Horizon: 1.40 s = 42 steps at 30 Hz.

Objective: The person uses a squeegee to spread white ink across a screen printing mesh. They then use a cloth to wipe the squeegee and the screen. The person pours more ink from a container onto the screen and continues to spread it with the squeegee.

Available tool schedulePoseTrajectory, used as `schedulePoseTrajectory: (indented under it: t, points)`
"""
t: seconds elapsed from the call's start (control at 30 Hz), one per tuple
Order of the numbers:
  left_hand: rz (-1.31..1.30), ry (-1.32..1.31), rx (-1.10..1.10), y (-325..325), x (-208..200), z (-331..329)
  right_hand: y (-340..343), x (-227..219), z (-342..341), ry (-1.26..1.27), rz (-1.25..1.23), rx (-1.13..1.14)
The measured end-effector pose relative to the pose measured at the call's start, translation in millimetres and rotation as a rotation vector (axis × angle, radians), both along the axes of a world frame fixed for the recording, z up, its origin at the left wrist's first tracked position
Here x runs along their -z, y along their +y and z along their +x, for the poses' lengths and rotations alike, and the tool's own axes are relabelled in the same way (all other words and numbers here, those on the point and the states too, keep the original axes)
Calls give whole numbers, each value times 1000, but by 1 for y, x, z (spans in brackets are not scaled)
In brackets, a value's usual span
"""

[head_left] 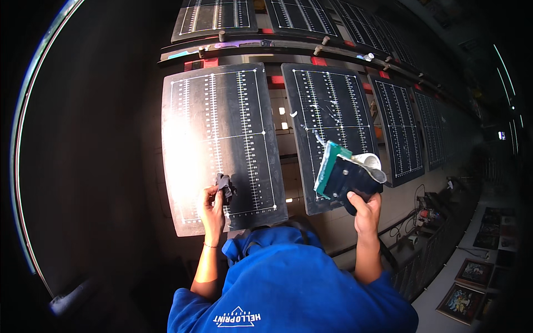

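Crumpled dark cloth (225,187) is pinched in the left hand (212,204) over the near end of a black, line-marked board (191,119), whose markings glare partly washes out; I cannot tell whether it touches. The right hand (365,213) grips a dark, green-edged tool (348,178), most fingers hidden behind it, with a whitish container (371,161) partly covered. Further boards (395,125) fade into shadow above framed pictures (461,303).
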<state>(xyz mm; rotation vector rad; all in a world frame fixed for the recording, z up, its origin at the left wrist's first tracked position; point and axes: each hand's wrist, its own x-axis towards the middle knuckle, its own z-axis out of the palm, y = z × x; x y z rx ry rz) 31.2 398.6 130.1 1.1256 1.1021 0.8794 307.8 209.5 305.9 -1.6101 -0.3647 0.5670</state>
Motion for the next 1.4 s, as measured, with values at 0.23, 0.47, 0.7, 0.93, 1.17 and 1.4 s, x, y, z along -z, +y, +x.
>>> schedulePoseTrajectory:
  t: [0.23,0.47,0.7,0.93,1.17,1.4]
  points:
    - [135,-52,298,-6,-42,108,-79,-48,67,-20,283,412]
    - [117,-239,641,-122,-150,230,-222,-37,184,-41,512,598]
    - [304,-123,1104,-314,-167,422,-402,3,298,-59,463,865]
    - [200,-22,911,-391,-61,567,-508,26,338,74,586,1042]
    - [357,104,924,-398,-2,687,-514,32,397,225,646,1024]
    - [250,86,942,-453,28,831,-553,30,436,135,549,955]
